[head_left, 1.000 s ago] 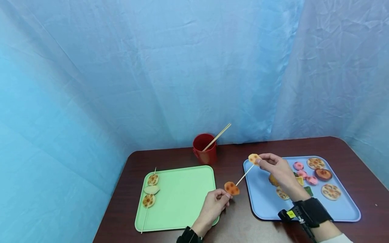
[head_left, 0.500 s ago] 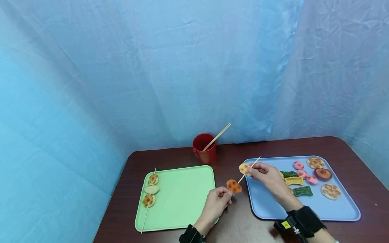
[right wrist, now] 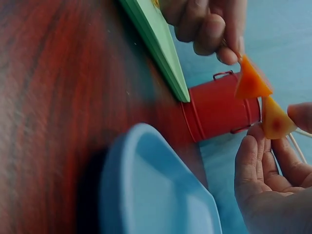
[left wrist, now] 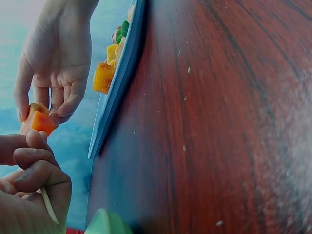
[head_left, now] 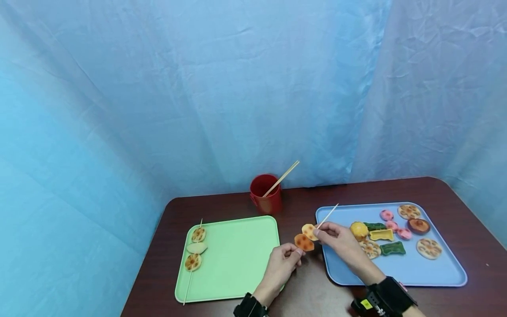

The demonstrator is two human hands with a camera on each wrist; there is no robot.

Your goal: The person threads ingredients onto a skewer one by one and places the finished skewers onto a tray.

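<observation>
My left hand [head_left: 282, 266] pinches a thin wooden skewer [head_left: 329, 214] near its lower end, just below an orange toy food piece [head_left: 304, 242] threaded on it. In the left wrist view the skewer's tail sticks out below the curled fingers [left wrist: 41, 170]. My right hand [head_left: 341, 242] holds a pale yellow toy food piece [head_left: 310, 231] with brown spots between thumb and fingers. That piece is on the skewer right against the orange one, and the skewer's tip runs out beyond it. The right wrist view shows both pieces as wedges, the orange one [right wrist: 252, 80] above the yellow.
A green tray [head_left: 237, 259] at left bears a finished-looking skewer with toy slices [head_left: 193, 262]. On the blue tray [head_left: 428, 277] at right lie several toy foods, among them lotus slices [head_left: 429, 248] and a mushroom [head_left: 418, 226]. A red bucket [head_left: 267, 203] with skewers stands behind.
My right hand has slid the pale yellow piece down along the skewer until it meets the orange piece. The left hand has kept its grip and barely moved.
</observation>
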